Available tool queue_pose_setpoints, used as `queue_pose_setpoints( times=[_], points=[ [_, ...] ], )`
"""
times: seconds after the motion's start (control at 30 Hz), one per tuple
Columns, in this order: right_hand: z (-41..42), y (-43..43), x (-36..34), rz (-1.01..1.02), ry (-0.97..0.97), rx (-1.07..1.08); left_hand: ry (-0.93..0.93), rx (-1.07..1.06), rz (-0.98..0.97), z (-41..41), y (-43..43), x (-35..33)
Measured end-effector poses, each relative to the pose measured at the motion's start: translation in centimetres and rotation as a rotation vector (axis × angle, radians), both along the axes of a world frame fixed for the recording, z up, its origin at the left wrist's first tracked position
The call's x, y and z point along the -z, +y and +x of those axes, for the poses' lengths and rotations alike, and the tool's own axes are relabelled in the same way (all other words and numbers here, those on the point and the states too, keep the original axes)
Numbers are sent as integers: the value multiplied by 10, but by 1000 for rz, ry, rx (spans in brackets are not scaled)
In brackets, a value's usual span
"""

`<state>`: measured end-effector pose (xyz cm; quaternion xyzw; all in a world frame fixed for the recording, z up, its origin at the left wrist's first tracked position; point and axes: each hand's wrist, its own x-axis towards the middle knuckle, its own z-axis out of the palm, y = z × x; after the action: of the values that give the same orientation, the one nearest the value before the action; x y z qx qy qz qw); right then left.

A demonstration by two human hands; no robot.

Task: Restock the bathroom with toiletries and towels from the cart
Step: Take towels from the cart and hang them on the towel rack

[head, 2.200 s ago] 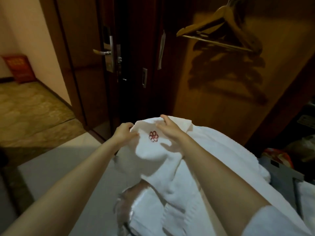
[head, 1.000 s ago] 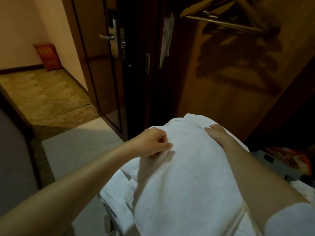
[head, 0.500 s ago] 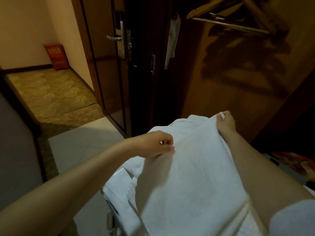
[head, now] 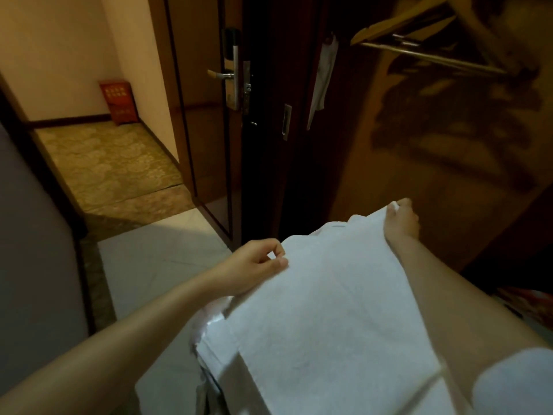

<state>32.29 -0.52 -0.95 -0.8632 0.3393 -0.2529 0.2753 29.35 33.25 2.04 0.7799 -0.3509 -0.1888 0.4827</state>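
Observation:
A white towel (head: 323, 310) is stretched out flat in front of me, over a pile of other white linen (head: 212, 333) at the lower middle. My left hand (head: 254, 265) pinches the towel's near left corner between thumb and fingers. My right hand (head: 401, 223) grips the far right corner, held a little higher. The towel hides whatever carries the linen pile.
An open wooden door (head: 206, 100) with a metal handle (head: 221, 74) stands ahead on the left. Behind the towel is a wooden wardrobe (head: 419, 145) with a hanger (head: 401, 28) on a rail. A carpeted corridor (head: 104, 163) with a red box (head: 118, 100) lies at left. Something red (head: 523, 298) shows at right.
The towel was bunched with a red emblem showing; it is now spread flat between both hands. My right hand has moved up and to the right with its corner.

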Motion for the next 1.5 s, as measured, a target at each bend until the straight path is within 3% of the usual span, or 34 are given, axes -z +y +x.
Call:
queue_pose_setpoints(
  times=[0.17, 0.37, 0.53, 0.67, 0.77, 0.9, 0.97, 1.1, 1.23, 1.3, 1.43, 1.5],
  points=[
    [13, 7, 2, -91, 74, -15, -27, -8, 62, 13, 6, 17],
    [13, 11, 10, -141, 416, -49, 115, -208, 90, 10, 4, 45],
    [5, 31, 2, -124, 549, -150, 351, -323, 379, 10, 17, 69],
    [2, 79, -7, -65, 512, -347, 506, -367, 532, 2, 24, 85],
    [-1, 112, -8, 11, 518, -501, 551, -534, 281, 4, 25, 92],
    [-7, 126, -3, -102, 606, -516, 1040, -759, -336, 3, 23, 87],
    [-8, 125, -1, -102, 590, -496, 1196, -803, -479, 3, 22, 86],
    [-6, 124, 1, -111, 594, -484, 1129, -864, -422, 13, 27, 83],
    [-3, 124, 3, -137, 639, -491, 1082, -1008, -624, 31, 53, 85],
    [1, 125, 2, -147, 678, -505, 1078, -1025, -618, 33, 59, 85],
    [12, 129, 3, -124, 742, -541, 1091, -1035, -493, 41, 49, 95],
    [18, 130, 5, -97, 752, -551, 1035, -1037, -334, 51, 48, 107]
  ],
)
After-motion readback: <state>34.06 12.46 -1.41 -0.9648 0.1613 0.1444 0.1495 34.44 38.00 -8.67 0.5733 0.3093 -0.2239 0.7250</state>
